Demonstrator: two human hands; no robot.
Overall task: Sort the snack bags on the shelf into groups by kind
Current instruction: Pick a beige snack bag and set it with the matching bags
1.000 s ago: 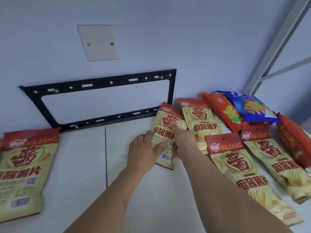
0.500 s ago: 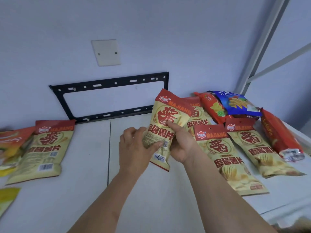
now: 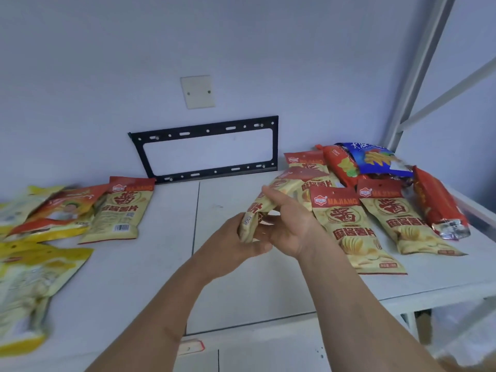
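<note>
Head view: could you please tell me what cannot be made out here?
All in the head view:
- Held bag: print smeared by motion blur; left hand and right hand cover its lower end.
- Yellow bags: blurred, cut off by the left edge.
- Back red bag: partly hidden under the blue bag.

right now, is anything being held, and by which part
A Majiang chip bag: the left hand grips its bottom end; the right hand pinches its middle, index finger laid across the front.

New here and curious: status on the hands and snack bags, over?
Left hand, right hand both grip one Majiang bag above shelf. Matching bag lies at left. Nothing in the way.
</note>
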